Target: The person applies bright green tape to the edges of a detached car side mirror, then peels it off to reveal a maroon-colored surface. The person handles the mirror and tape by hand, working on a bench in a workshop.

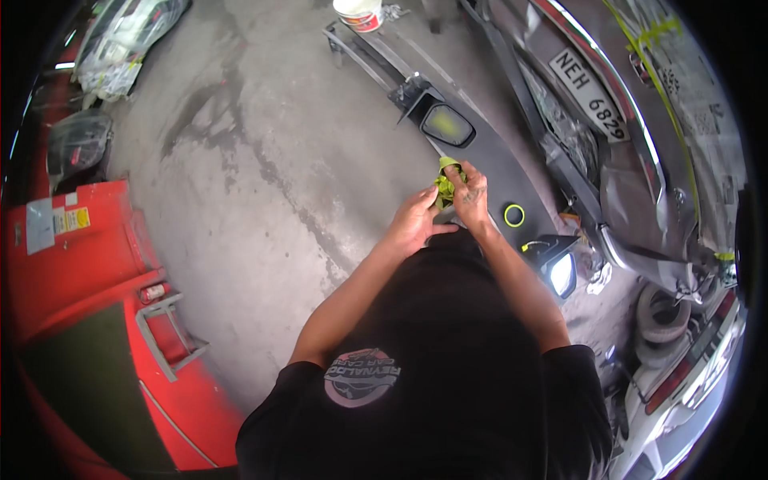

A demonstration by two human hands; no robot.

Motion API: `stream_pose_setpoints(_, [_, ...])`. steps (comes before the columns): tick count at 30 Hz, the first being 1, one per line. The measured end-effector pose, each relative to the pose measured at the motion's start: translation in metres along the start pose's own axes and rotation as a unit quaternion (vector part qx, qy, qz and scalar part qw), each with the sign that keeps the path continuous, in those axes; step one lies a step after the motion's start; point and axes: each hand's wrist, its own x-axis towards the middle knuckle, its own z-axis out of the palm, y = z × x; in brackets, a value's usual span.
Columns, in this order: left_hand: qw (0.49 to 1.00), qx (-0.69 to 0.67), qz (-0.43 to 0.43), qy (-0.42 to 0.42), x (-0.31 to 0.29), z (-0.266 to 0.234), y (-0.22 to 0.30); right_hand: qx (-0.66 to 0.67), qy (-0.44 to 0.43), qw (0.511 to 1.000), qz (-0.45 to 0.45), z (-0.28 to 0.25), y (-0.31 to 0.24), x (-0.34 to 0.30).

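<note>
A crumpled wad of yellow-green masking tape [445, 190] is between my two hands, above the near side of a long dark grey car panel [502, 178]. My right hand [474, 198] grips the wad from the right, thumb and fingers closed on it. From the left, my left hand [413, 221] has its fingertips on the wad, while its thumb sticks out to the side. Just beyond the hands, a side mirror [448, 126] has a yellow-green patch on its glass. To the right lies a ring-shaped roll of yellow-green tape [514, 215].
A second side mirror [562, 274] sits at the panel's near right. A metal stand [376, 60] reaches away toward a white bucket [360, 14]. Along the right is a damaged grey car [584, 48], with tyres [661, 316] nearer. A red car part [72, 264] is at left.
</note>
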Motion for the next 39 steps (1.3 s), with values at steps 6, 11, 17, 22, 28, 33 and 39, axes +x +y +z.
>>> stream_pose_setpoints(6, [0.975, 0.102, -0.028, 0.194, -0.006, 0.003, 0.011, 0.031, 0.058, 0.993, 0.097, -0.062, 0.010, 0.026])
stream_pose_setpoints(11, [0.990, -0.083, 0.036, 0.109, 0.081, -0.022, -0.011, -0.070, -0.125, 0.989, -0.047, -0.007, -0.015, 0.000])
stream_pose_setpoints(17, [0.987, -0.148, -0.039, 0.057, 0.139, -0.049, -0.014, -0.108, -0.116, 0.987, -0.002, 0.007, -0.016, 0.019])
stream_pose_setpoints(22, [0.973, -0.139, -0.179, 0.048, 0.142, 0.011, 0.041, -0.259, 0.005, 0.965, -0.037, 0.002, 0.027, 0.090])
stream_pose_setpoints(28, [0.969, -0.081, -0.231, 0.001, 0.174, -0.034, 0.095, -0.284, 0.053, 0.955, -0.059, 0.035, 0.038, 0.127])
stream_pose_setpoints(33, [0.977, 0.030, -0.194, 0.089, 0.188, -0.079, 0.123, -0.333, -0.069, 0.940, -0.021, 0.094, 0.049, 0.111])
stream_pose_setpoints(39, [0.962, 0.167, -0.192, 0.100, 0.203, -0.115, 0.114, -0.361, -0.068, 0.918, 0.149, 0.106, -0.012, 0.118])
